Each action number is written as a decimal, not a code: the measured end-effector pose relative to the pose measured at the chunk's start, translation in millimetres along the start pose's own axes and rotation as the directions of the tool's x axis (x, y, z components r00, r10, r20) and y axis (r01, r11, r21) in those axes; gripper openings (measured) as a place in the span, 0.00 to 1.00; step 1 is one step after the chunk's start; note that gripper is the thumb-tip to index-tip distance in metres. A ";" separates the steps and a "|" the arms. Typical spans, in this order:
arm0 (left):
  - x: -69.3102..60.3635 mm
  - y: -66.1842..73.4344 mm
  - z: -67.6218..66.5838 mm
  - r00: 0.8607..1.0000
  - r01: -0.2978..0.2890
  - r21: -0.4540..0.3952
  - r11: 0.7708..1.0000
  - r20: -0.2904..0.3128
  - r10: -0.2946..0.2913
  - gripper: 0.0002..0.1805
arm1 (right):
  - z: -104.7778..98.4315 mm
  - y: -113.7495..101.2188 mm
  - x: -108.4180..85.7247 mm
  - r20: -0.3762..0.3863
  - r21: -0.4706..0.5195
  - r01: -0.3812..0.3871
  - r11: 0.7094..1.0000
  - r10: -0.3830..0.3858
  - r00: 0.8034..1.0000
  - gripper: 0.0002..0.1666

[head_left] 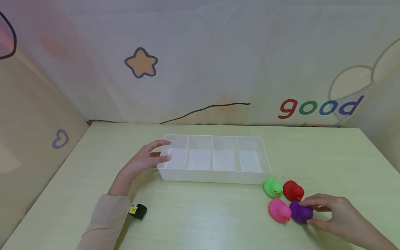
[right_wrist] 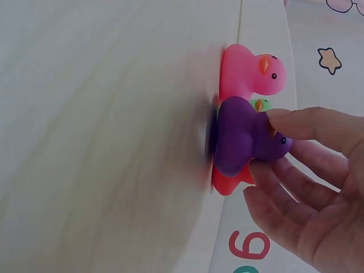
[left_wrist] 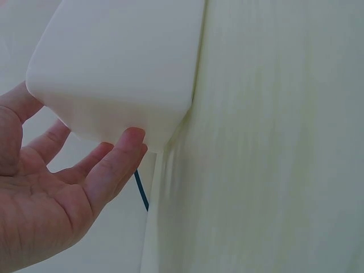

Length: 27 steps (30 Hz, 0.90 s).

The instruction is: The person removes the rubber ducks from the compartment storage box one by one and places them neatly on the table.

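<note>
A white divided box (head_left: 214,176) stands on the table with its open compartments facing up. My left hand (head_left: 150,155) holds its left end, with fingertips over the rim; in the left wrist view other fingers (left_wrist: 116,165) lie along the end wall. To the right of the box sit several rubber ducks in a tight group. My right hand (head_left: 334,213) pinches the purple duck (head_left: 300,212) between thumb and fingers. Beside that duck are the pink duck (head_left: 279,210), the red duck (head_left: 293,190) and the green duck (head_left: 272,187), which sits by the box's near right corner.
A small black object with a yellow label (head_left: 138,211) shows at the left sleeve (head_left: 106,218). The pale wood-look table (head_left: 200,215) ends at a printed backdrop (head_left: 200,69) behind the box, with cloth walls at both sides.
</note>
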<state>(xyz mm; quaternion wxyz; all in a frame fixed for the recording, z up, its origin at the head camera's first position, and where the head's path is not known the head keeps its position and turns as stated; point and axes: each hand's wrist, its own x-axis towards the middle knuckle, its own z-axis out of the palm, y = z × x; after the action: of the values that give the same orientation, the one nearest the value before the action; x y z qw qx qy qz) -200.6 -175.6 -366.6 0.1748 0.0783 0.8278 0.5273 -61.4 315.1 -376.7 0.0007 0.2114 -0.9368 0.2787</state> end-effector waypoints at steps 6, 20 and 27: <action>-1.9 -0.5 -0.4 1.000 0.000 -0.002 1.000 -0.001 0.000 0.32 | 0.6 0.8 1.2 0.027 0.006 0.000 1.000 0.000 1.000 0.23; -1.8 -4.1 0.0 1.000 -0.012 0.001 1.000 0.011 0.012 0.33 | 2.9 7.8 1.7 0.086 0.060 -0.001 0.998 -0.004 0.996 0.21; -3.5 -2.0 -0.2 1.000 -0.017 -0.023 1.000 0.007 0.017 0.32 | -1.2 3.9 0.4 0.022 0.058 0.006 0.998 -0.007 1.000 0.25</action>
<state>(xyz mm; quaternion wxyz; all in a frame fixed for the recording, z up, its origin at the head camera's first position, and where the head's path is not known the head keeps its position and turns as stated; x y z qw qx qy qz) -197.3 -177.7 -367.6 0.1743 0.0853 0.8205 0.5378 -63.4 318.5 -377.7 -0.0149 0.2177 -0.9276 0.3032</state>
